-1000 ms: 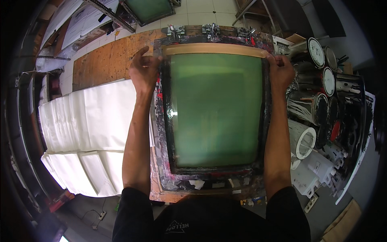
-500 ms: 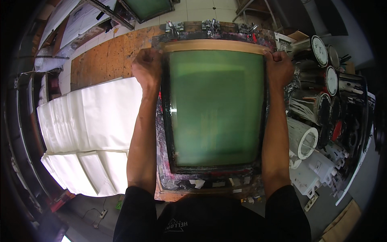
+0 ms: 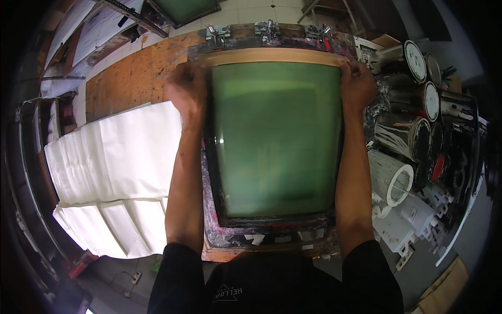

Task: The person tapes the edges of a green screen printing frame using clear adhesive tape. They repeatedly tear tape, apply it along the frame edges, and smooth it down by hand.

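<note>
A screen-printing frame (image 3: 217, 201) with dark edges and a green mesh screen (image 3: 274, 141) lies in front of me. Along its far edge runs a strip of tan tape (image 3: 272, 56), stretched from side to side. At the tape's left end, my left hand (image 3: 187, 86) is closed in a pinch. My right hand (image 3: 358, 83) pinches the other end, its fingers curled beside the frame's far right corner. Whether the tape touches the frame along its whole length, I cannot tell.
Metal hinge clamps (image 3: 269, 32) line the back of the stained table. White sheets (image 3: 136, 152) are stacked on the left, beside a wooden board (image 3: 136, 73). Ink-smeared cans (image 3: 402, 136) and white plastic containers (image 3: 402, 225) crowd the right. A second green screen (image 3: 185, 10) stands beyond.
The whole view has shifted slightly, with the frame and both hands a little further left in it. Both hands keep their pinch on the tape's ends.
</note>
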Demonstrator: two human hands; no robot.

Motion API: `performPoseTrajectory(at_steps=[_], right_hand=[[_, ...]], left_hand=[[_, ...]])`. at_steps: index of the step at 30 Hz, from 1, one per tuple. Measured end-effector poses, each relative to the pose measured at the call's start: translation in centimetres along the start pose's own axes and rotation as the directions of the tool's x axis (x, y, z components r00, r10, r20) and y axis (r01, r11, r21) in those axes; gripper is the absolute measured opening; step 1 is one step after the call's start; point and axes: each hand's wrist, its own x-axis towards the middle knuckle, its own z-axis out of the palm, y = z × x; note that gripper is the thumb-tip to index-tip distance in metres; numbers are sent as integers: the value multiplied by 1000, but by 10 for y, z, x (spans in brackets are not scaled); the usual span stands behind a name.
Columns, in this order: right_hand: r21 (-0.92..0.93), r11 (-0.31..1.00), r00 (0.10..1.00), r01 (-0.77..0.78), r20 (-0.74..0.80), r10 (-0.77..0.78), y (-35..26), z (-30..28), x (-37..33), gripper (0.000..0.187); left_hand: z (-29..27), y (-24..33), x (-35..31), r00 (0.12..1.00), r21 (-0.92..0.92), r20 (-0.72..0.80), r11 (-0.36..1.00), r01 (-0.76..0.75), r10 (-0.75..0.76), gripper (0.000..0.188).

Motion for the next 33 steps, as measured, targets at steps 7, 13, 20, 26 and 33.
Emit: performPoseTrajectory(at_steps=[7, 13, 20, 26, 33], right_hand=[[102, 990, 991, -100, 97, 90, 2, -10, -1, 25], [173, 985, 999, 15, 38, -22, 1, -15, 2, 31], [57, 998, 1000, -1, -7, 2, -11, -11, 0, 34], [-9, 1000, 999, 1, -42, -1, -14, 6, -6, 30], [-46, 997, 995, 63, -77, -66, -17, 9, -9, 28]], left_hand=[[-12, -12, 8, 984, -85, 77, 982, 168, -162, 26], [-25, -11, 14, 984, -217, 154, 968, 124, -92, 27], [-11, 0, 7, 999, 102, -26, 995, -20, 22, 28], [7, -3, -2, 995, 109, -102, 994, 7, 5, 21], [25, -11, -3, 964, 239, -182, 960, -148, 194, 19]])
